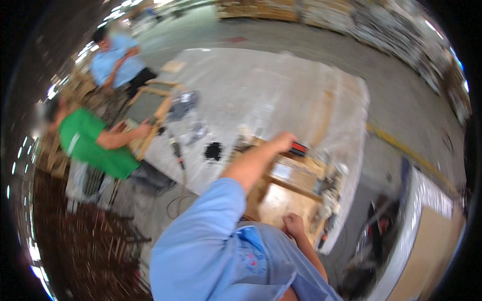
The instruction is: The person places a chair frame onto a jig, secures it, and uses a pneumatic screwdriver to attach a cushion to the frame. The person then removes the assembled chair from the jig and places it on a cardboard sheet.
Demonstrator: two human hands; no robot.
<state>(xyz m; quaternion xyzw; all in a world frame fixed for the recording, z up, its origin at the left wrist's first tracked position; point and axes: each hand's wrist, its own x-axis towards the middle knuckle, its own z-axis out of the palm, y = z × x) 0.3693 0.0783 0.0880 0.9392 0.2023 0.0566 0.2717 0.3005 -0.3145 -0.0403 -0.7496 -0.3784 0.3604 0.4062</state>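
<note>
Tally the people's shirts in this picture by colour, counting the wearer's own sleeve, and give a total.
Light blue: 2, the wearer's own sleeve and the shirt of the person at the far table end
Green: 1, the shirt of the person bent at the table's left side
Total: 3

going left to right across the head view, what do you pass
person in the green shirt → black patch on the big sheet-covered table → left hand → red and black tool → yellow floor line → white cabinet
</note>
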